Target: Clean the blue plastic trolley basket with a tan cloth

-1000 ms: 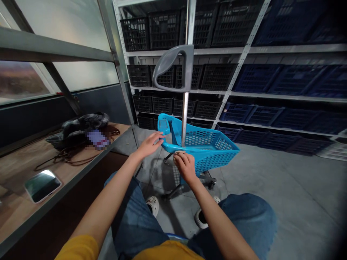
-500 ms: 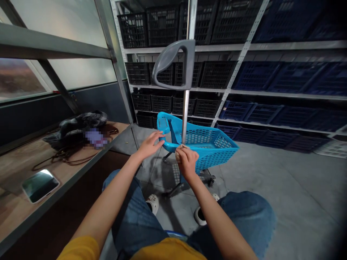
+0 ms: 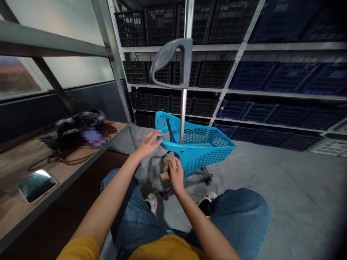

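A small blue shopping cart (image 3: 208, 155) with pierced plastic sides stands upright before me on a wheeled base. Its near left corner carries a handle (image 3: 162, 124), and my left hand (image 3: 149, 144) grips the lower end of that handle between thumb and fingers. Below the rim, beside the cart's near end, my right hand (image 3: 176, 177) is closed on a crumpled beige cloth (image 3: 169, 163). A metal pole (image 3: 183, 115) rises from the cart, with a grey loop-shaped grip (image 3: 187, 65) higher up on it.
To my left, a wooden shelf (image 3: 11, 209) bears a phone (image 3: 37, 186), a dark plaid cloth (image 3: 78, 119) and a brown strap. Behind the cart, metal racks (image 3: 234, 72) hold black crates (image 3: 217, 74) and blue crates (image 3: 253, 76). My knees flank the cart's near side.
My right hand has moved down and left from the rim at the pole's foot, bringing the cloth into fuller view. My left hand stays on the handle.
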`<state>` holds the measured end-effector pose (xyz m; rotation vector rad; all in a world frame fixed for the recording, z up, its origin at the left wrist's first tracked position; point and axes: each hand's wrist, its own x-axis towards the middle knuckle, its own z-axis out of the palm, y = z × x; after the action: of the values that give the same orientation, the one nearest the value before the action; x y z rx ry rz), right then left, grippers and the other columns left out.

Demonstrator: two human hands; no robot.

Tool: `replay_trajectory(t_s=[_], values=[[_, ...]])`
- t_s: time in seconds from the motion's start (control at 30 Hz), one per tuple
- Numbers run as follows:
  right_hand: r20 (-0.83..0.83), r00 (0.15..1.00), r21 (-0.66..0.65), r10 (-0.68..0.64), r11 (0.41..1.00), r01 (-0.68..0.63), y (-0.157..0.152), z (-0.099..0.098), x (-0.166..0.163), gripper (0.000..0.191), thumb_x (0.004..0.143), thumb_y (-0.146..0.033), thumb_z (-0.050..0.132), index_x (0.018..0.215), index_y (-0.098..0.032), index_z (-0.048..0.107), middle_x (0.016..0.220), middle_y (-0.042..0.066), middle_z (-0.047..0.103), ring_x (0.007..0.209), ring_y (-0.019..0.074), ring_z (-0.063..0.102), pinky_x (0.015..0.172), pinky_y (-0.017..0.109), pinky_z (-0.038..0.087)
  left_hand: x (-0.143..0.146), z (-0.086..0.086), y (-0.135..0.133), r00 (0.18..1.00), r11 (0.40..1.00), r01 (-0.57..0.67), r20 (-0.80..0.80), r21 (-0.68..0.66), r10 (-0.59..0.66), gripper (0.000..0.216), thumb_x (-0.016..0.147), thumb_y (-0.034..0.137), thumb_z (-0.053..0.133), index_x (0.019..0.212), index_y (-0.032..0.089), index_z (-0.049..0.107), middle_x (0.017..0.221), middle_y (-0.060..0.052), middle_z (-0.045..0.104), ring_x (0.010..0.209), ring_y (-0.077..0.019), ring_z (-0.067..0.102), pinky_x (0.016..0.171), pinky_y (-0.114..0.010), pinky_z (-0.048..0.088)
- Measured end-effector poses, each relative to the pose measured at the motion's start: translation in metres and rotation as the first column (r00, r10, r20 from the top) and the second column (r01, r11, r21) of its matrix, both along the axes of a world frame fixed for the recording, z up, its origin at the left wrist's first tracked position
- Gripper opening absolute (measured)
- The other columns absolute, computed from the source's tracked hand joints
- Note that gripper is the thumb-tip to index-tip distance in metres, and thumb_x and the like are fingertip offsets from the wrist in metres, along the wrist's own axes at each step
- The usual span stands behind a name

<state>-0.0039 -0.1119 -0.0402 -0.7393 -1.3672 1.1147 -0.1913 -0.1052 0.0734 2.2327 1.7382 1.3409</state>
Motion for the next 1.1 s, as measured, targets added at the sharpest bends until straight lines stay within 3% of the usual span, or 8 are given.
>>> replay_trajectory(t_s=[0.1, 0.23, 0.5, 0.63, 0.73, 0.83, 1.0, 1.1], values=[[-0.377, 0.9, -0.313, 0.22, 0.884, -0.347, 0.009, 0.016, -0.025, 0.028, 0.09, -0.038, 0.049, 0.104, -0.018, 0.061, 0.101, 0.008, 0.07, 0.096, 0.0201, 0.067, 0.086, 0.041, 0.056, 0.001, 0.0, 0.0, 1.0, 1.0, 0.006, 0.003, -0.011, -0.005, 0.028, 0.093, 0.036, 0.05, 0.117, 0.026, 0.06, 0.131, -0.007, 0.055, 0.129, -0.0191, 0.047, 0.11, -0.038, 0.037], [-0.622, 0.723, -0.288, 0.299, 0.772, -0.567, 0.035, 0.03, -0.026, 0.019, 0.088, -0.026, 0.045, 0.088, -0.02, 0.062, 0.092, 0.005, 0.072, 0.096, 0.017, 0.068, 0.095, 0.042, 0.053, 0.0, 0.002, -0.001, 1.0, 1.0, 0.012, -0.002, -0.002, -0.012, 0.028, 0.093, 0.035, 0.05, 0.117, 0.025, 0.06, 0.131, -0.007, 0.056, 0.128, -0.0196, 0.048, 0.11, -0.04, 0.037], [-0.481, 0.86, -0.227, 0.171, 0.923, -0.311, 0.025, 0.006, 0.034, 0.023, 0.088, -0.029, 0.048, 0.1, -0.022, 0.067, 0.098, 0.005, 0.072, 0.091, 0.0193, 0.068, 0.089, 0.044, 0.056, 0.001, 0.009, 0.0, 0.999, 0.999, 0.022, -0.04, -0.026, -0.023, 0.026, 0.092, 0.037, 0.052, 0.113, 0.025, 0.06, 0.127, -0.006, 0.058, 0.126, -0.0193, 0.05, 0.109, -0.038, 0.039], [0.01, 0.993, 0.171, -0.121, 0.978, 0.118, 0.025, 0.03, 0.054, 0.033, 0.093, -0.033, 0.047, 0.122, -0.023, 0.06, 0.117, 0.01, 0.066, 0.105, 0.0241, 0.062, 0.09, 0.046, 0.052, 0.006, 0.006, 0.001, 0.998, 0.999, -0.042, -0.043, -0.017, 0.041, 0.03, 0.089, 0.04, 0.056, 0.115, 0.025, 0.059, 0.129, -0.008, 0.055, 0.127, -0.0217, 0.049, 0.108, -0.04, 0.04], [0.392, 0.854, 0.684, -0.341, 0.729, -0.023, 0.045, 0.046, 0.054, 0.03, 0.092, -0.027, 0.053, 0.121, -0.027, 0.063, 0.117, 0.008, 0.064, 0.111, 0.0232, 0.057, 0.097, 0.04, 0.045, 0.009, 0.007, 0.0, 0.994, 0.995, -0.09, -0.068, -0.044, 0.087, 0.034, 0.086, 0.043, 0.059, 0.114, 0.025, 0.059, 0.13, -0.008, 0.054, 0.126, -0.0236, 0.049, 0.108, -0.041, 0.04], [0.522, 0.743, 0.833, -0.418, 0.435, -0.341, 0.073, 0.038, 0.051, 0.03, 0.094, -0.022, 0.053, 0.12, -0.032, 0.063, 0.108, 0.003, 0.067, 0.103, 0.0172, 0.059, 0.089, 0.031, 0.045, 0.01, 0.012, -0.002, 0.993, 0.993, -0.085, -0.09, -0.078, 0.078, 0.033, 0.087, 0.045, 0.057, 0.113, 0.026, 0.06, 0.126, -0.007, 0.055, 0.125, -0.023, 0.05, 0.108, -0.04, 0.04], [0.517, 0.677, 0.853, -0.524, 0.249, -0.459, 0.091, -0.008, 0.072, 0.028, 0.093, -0.016, 0.052, 0.114, -0.026, 0.066, 0.105, 0.004, 0.068, 0.096, 0.017, 0.058, 0.078, 0.029, 0.044, 0.01, 0.016, -0.002, 0.992, 0.988, -0.083, -0.107, -0.129, 0.069, 0.033, 0.089, 0.048, 0.053, 0.113, 0.026, 0.058, 0.125, -0.006, 0.053, 0.126, -0.0239, 0.049, 0.107, -0.039, 0.04], [0.542, 0.597, 0.815, -0.591, 0.197, -0.545, 0.084, -0.014, 0.081, 0.031, 0.092, -0.013, 0.052, 0.118, -0.023, 0.064, 0.114, 0.006, 0.066, 0.102, 0.0204, 0.056, 0.076, 0.032, 0.043, 0.014, 0.018, -0.002, 0.99, 0.983, -0.106, -0.113, -0.151, 0.09, 0.033, 0.089, 0.047, 0.051, 0.113, 0.025, 0.057, 0.129, -0.007, 0.05, 0.128, -0.024, 0.047, 0.107, -0.04, 0.04]])
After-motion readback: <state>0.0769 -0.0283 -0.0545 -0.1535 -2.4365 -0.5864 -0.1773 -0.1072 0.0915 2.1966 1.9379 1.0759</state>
